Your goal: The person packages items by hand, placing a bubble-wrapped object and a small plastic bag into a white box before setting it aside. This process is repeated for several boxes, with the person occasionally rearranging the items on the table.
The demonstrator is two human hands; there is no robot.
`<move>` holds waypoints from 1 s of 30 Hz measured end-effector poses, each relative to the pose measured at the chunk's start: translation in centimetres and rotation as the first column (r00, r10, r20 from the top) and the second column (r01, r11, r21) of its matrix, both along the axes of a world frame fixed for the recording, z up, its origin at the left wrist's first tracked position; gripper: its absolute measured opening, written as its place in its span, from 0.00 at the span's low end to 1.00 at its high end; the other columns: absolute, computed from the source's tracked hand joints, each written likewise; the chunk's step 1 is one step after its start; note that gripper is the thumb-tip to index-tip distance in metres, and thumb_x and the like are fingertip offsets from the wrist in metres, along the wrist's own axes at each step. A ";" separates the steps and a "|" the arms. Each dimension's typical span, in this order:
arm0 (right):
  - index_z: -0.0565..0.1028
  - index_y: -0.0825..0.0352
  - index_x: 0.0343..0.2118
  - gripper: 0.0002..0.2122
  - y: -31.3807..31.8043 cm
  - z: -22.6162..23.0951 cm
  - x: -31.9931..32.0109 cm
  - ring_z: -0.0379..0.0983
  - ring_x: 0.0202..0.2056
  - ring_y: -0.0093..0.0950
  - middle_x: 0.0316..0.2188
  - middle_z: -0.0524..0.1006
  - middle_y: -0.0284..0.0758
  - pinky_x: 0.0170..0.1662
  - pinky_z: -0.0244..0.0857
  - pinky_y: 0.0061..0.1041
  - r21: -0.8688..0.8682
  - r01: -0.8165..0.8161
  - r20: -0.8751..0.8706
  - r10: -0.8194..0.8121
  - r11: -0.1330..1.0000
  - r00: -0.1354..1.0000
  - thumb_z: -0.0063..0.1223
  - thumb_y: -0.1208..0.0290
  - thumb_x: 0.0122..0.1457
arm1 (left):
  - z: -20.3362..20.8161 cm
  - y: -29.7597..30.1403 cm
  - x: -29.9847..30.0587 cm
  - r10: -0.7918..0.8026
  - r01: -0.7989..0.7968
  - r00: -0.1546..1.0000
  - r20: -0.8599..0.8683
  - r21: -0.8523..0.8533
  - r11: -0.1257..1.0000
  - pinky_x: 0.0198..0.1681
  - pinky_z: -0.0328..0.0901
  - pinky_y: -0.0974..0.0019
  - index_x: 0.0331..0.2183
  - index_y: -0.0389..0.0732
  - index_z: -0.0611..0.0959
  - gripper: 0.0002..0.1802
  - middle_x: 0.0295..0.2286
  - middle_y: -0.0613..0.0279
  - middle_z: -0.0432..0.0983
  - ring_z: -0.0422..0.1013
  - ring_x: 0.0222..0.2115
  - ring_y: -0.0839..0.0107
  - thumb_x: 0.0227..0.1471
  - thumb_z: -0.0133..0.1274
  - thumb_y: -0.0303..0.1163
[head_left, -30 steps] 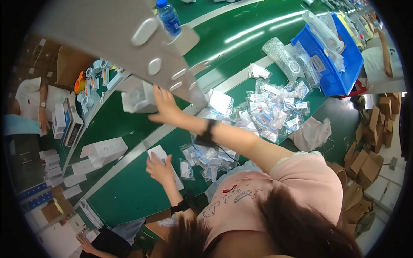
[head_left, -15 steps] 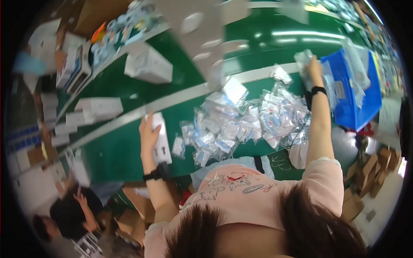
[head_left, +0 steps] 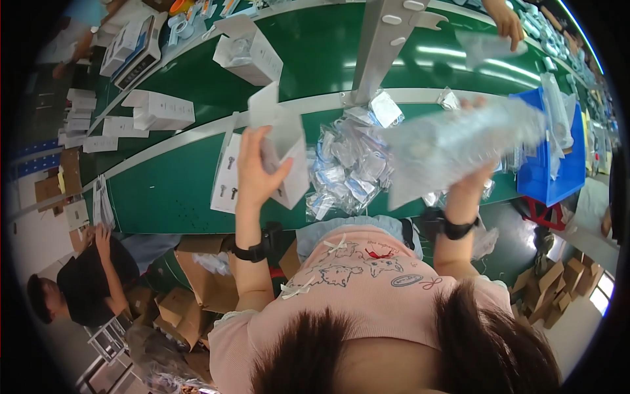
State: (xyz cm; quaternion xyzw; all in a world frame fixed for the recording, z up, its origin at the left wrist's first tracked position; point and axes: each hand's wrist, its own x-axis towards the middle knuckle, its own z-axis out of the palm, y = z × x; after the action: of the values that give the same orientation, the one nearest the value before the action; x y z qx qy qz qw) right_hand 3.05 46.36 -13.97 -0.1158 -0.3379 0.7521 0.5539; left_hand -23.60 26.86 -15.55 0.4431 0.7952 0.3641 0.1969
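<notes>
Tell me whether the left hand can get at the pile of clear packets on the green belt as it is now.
Probably not freely: the left hand is holding an open white box. The pile of clear packets lies just beside it, nothing between.

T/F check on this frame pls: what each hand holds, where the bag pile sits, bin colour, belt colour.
1. The left hand holds an open white carton. True.
2. The right hand is empty. False: it lifts a clear plastic bag.
3. A pile of small clear bags lies on the table between the two hands. True.
4. The bin at the right is red. False: it is blue.
5. The table surface is green. True.
</notes>
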 end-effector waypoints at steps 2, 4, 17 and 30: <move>0.55 0.65 0.52 0.24 -2.0 0.5 -5.4 0.58 0.50 0.36 0.48 0.62 0.37 0.52 0.56 0.35 -0.108 0.103 0.081 -0.094 0.989 0.992 0.43 0.59 0.55 | -0.1 0.5 1.9 -0.072 0.072 0.997 -0.016 0.040 0.997 0.40 0.60 0.60 0.42 0.40 0.64 0.35 0.42 0.44 0.58 0.62 0.39 0.50 0.30 0.60 0.35; 0.54 0.65 0.51 0.24 -3.5 1.7 -10.1 0.60 0.47 0.32 0.46 0.63 0.35 0.50 0.56 0.32 -0.200 0.228 0.205 -0.187 0.953 0.961 0.46 0.62 0.54 | -0.8 0.8 3.4 -0.113 0.128 0.989 -0.096 0.174 0.976 0.41 0.61 0.60 0.43 0.39 0.63 0.37 0.42 0.45 0.58 0.63 0.40 0.52 0.29 0.62 0.34; 0.68 0.67 0.39 0.14 -3.5 -1.0 -10.7 0.61 0.45 0.30 0.41 0.64 0.36 0.46 0.56 0.27 0.834 -0.334 0.551 -0.682 0.438 0.481 0.52 0.71 0.48 | -4.7 4.4 5.0 -0.058 -0.123 0.965 0.256 0.635 0.763 0.44 0.58 0.59 0.33 0.41 0.57 0.36 0.45 0.42 0.56 0.61 0.43 0.55 0.24 0.66 0.29; 0.73 0.63 0.34 0.14 7.7 -17.2 -4.4 0.67 0.38 0.37 0.38 0.69 0.37 0.40 0.63 0.29 0.519 -0.647 0.812 -0.558 0.558 0.170 0.54 0.79 0.40 | -0.5 4.6 3.7 -0.040 0.043 0.999 -0.016 0.286 0.957 0.42 0.59 0.62 0.36 0.36 0.65 0.26 0.42 0.49 0.61 0.62 0.40 0.55 0.31 0.59 0.26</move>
State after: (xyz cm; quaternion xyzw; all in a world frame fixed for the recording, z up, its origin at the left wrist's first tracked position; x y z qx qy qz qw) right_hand -1.33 54.03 -31.14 -0.2816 -0.9172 0.2423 0.1440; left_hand -19.91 31.41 -16.05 0.4854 0.7255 0.4691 0.1344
